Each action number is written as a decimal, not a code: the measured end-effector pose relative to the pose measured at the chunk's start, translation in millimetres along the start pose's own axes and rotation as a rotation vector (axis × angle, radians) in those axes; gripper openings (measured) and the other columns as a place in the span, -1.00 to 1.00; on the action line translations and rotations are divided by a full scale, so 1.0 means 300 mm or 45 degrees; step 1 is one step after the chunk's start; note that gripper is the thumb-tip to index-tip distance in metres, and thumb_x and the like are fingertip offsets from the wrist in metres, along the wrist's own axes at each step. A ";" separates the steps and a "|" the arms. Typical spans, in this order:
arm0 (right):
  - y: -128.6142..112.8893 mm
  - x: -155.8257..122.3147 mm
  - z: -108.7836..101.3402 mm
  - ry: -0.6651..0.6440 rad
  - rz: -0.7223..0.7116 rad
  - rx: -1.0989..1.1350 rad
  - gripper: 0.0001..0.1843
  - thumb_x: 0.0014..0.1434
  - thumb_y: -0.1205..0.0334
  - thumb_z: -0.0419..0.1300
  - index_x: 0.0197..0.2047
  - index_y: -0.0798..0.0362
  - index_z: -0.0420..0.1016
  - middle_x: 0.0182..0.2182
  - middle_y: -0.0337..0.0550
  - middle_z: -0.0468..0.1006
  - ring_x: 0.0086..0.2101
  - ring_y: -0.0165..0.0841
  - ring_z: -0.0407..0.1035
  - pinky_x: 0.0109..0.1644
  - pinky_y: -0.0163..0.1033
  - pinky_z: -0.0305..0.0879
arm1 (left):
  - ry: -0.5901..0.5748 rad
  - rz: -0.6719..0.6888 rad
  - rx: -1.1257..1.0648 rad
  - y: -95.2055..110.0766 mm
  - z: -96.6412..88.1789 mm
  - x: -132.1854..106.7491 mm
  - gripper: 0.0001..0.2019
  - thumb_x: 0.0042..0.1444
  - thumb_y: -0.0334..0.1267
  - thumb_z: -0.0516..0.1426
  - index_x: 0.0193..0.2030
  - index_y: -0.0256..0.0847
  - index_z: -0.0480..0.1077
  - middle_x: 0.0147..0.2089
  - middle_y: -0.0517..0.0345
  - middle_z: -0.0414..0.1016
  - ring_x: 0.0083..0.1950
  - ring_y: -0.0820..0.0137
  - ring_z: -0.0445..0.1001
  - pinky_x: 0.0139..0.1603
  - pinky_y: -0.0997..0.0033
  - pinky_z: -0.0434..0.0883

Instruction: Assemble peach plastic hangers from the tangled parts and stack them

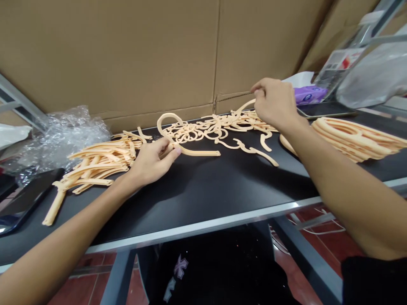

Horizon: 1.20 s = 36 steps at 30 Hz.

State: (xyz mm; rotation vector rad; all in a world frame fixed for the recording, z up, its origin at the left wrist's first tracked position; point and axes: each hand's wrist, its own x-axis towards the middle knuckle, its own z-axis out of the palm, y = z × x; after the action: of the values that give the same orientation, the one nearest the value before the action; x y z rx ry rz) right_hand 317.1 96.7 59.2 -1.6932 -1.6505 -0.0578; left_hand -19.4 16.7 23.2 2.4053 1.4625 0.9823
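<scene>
My left hand [155, 161] pinches a cream plastic piece with a large curved hook [163, 123] and a straight arm reaching right. My right hand [275, 101] is closed over the far side of a heap of thin, curved cream plastic pieces [213, 127]. Its fingers grip a curved cream strip [245, 104] that rises from the heap; the strip's upper end is hidden. To the left of my left hand lies a pile of straighter cream plastic arms [101, 156]. A stack of broad cream looped pieces [346, 140] lies beyond my right forearm.
Clear plastic wrap [70, 131] and a dark phone-like device [25, 203] lie at left. A purple packet [310, 95], a dark flat device [327, 110] and a clear bag [375, 76] stand at right. A cardboard wall [127, 55] backs the black table [203, 186], which has a metal front edge.
</scene>
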 end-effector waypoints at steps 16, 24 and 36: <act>-0.142 -0.126 0.113 -0.696 -0.515 -0.011 -0.61 0.24 0.38 0.09 -0.04 0.10 0.74 -0.02 0.06 0.72 -0.04 -0.06 0.54 0.06 0.00 0.36 | 0.021 -0.033 0.045 -0.019 -0.012 0.010 -0.64 0.20 -0.02 0.16 -0.49 -0.14 0.18 -0.57 0.24 0.33 -0.52 0.46 0.21 -0.42 0.39 0.14; -0.138 -0.126 0.124 -0.766 -0.969 0.121 -0.59 0.19 0.42 0.20 0.03 0.06 0.76 -0.04 -0.01 0.73 -0.01 -0.16 0.53 0.15 -0.07 0.35 | -0.054 -0.089 0.008 -0.021 -0.025 0.015 -0.62 0.17 0.02 0.16 -0.53 -0.15 0.21 -0.56 0.20 0.38 -0.52 0.45 0.24 -0.45 0.40 0.14; -0.144 -0.129 0.138 -0.581 -0.938 0.072 -0.70 0.40 0.26 0.12 -0.14 0.12 0.70 -0.23 0.01 0.67 -0.19 -0.22 0.44 -0.05 -0.14 0.22 | -0.074 -0.171 -0.173 0.006 -0.049 0.024 -0.62 0.11 0.11 0.19 -0.42 -0.21 0.42 -0.54 0.15 0.48 -0.54 0.43 0.33 -0.50 0.43 0.22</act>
State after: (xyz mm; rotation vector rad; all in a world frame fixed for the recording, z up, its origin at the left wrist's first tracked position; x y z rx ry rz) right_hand 254.0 80.9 30.0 -1.0149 -2.5198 0.0239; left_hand -24.9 18.9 38.6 2.1914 1.4653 0.9415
